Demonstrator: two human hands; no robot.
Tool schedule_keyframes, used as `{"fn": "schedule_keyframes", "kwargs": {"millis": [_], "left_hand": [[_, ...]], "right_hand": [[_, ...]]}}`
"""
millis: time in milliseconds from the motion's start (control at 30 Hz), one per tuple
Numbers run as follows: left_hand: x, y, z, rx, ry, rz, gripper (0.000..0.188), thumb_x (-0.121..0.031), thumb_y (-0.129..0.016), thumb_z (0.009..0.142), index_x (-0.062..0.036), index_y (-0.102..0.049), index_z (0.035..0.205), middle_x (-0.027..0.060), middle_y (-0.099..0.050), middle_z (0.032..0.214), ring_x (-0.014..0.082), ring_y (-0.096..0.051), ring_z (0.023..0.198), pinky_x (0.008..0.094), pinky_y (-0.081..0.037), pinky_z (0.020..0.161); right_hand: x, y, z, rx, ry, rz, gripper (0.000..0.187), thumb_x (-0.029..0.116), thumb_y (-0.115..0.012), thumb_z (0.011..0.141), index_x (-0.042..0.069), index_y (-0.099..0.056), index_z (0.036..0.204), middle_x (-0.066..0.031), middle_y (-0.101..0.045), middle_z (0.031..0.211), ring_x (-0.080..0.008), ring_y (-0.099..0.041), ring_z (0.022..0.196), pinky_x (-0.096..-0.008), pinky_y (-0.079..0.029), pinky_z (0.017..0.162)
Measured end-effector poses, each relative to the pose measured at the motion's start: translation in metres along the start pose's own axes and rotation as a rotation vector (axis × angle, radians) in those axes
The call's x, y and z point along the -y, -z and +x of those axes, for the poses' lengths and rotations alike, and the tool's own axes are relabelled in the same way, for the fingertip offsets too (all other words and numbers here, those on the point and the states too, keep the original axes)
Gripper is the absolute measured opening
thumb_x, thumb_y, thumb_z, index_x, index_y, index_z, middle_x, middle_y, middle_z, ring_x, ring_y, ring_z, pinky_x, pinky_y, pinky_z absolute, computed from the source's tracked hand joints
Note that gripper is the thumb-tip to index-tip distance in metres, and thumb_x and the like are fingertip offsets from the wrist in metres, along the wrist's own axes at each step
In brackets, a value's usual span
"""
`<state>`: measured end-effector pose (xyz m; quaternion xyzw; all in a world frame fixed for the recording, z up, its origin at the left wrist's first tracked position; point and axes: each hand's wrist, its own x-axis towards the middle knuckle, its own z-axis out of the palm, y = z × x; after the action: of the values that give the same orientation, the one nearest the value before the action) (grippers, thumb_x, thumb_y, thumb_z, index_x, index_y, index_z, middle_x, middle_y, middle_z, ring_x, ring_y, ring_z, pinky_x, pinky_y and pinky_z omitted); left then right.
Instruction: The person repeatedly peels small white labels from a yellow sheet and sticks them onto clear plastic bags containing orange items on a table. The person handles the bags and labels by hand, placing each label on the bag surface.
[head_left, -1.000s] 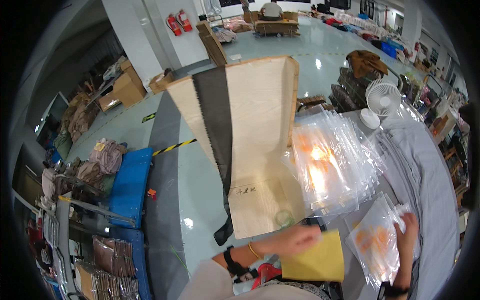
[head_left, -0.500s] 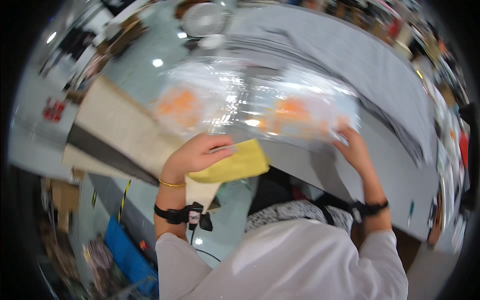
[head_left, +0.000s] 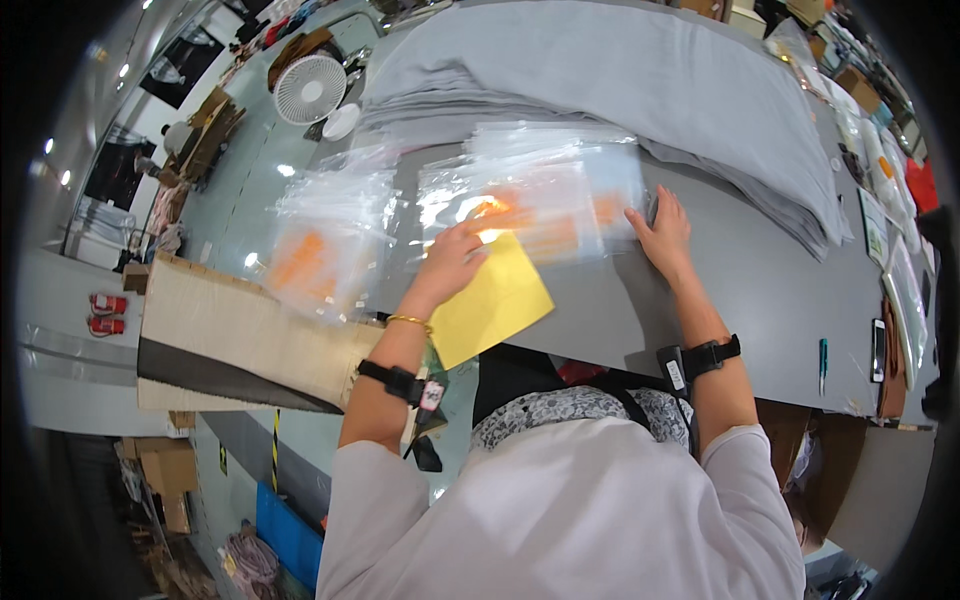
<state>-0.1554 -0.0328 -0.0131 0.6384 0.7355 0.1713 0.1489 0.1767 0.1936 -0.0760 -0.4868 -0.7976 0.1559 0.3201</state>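
Clear plastic bags with orange print (head_left: 560, 235) lie in an overlapping pile on the grey table before me. My left hand (head_left: 452, 262) rests at the pile's near left edge, its fingers on the plastic. A flat yellow sheet (head_left: 500, 300) is held under that hand and slants past the table's front edge; whether it is paper or cloth I cannot tell. At the pile's right end is my right hand (head_left: 667, 235), fingers stretched, thumb apart and close to the bag edge. Further left lies a second stack of similar bags (head_left: 310, 260), with no hand on it.
Folded grey fabric (head_left: 620, 70) is layered across the back of the table. A beige and dark board (head_left: 240, 320) juts out at left. To the right are a green pen (head_left: 823, 365) and a phone (head_left: 878, 350). A white fan (head_left: 310, 90) stands beyond.
The yellow sheet has turned and now shows more of its face. My left hand has moved right and up onto the bags; my right hand has opened beside them.
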Motion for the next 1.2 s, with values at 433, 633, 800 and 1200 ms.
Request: {"fn": "schedule_keyframes", "kwargs": {"millis": [433,633,800,1200], "left_hand": [[0.071,0.003,0.004,-0.271,0.286,-0.515,0.05,-0.02,-0.062,0.107,0.0049,-0.05,0.149,0.0147,-0.039,0.165,0.0279,-0.04,0.149,0.0375,-0.035,0.122],[0.054,-0.042,0.036,-0.255,0.245,-0.5,0.056,-0.018,-0.062,0.107,0.0054,-0.045,0.154,0.0148,-0.037,0.167,0.027,-0.039,0.152,0.0372,-0.035,0.123],[-0.028,-0.039,0.058,-0.324,0.126,-0.325,0.031,-0.019,-0.067,0.103,0.0019,-0.066,0.126,0.0168,-0.049,0.158,0.0334,-0.041,0.148,0.0429,-0.033,0.123],[-0.19,0.021,-0.008,0.157,-0.173,-0.689,0.02,-0.018,-0.063,0.103,-0.0009,-0.067,0.113,0.0011,-0.067,0.085,0.0076,-0.053,0.075,0.0274,-0.047,0.068]], "right_hand": [[-0.089,0.214,-0.123,-0.181,-0.132,-0.334,0.041,0.022,-0.077,0.091,0.005,-0.067,0.127,-0.0181,-0.062,0.14,-0.0381,-0.054,0.133,-0.049,-0.041,0.113],[-0.197,0.293,-0.226,-0.438,-0.485,-0.495,0.02,0.01,-0.074,0.087,0.005,-0.072,0.107,-0.0145,-0.071,0.116,-0.0375,-0.066,0.109,-0.0459,-0.053,0.093],[-0.249,0.327,-0.179,-0.336,-0.489,-0.626,0.021,0.005,-0.07,0.091,0.001,-0.071,0.112,-0.018,-0.071,0.111,-0.038,-0.067,0.105,-0.0446,-0.054,0.094],[0.122,0.144,-0.069,0.125,0.651,0.154,0.036,0.013,-0.081,0.083,0.01,-0.072,0.117,-0.0077,-0.069,0.116,-0.0292,-0.063,0.112,-0.0423,-0.048,0.096]]}}
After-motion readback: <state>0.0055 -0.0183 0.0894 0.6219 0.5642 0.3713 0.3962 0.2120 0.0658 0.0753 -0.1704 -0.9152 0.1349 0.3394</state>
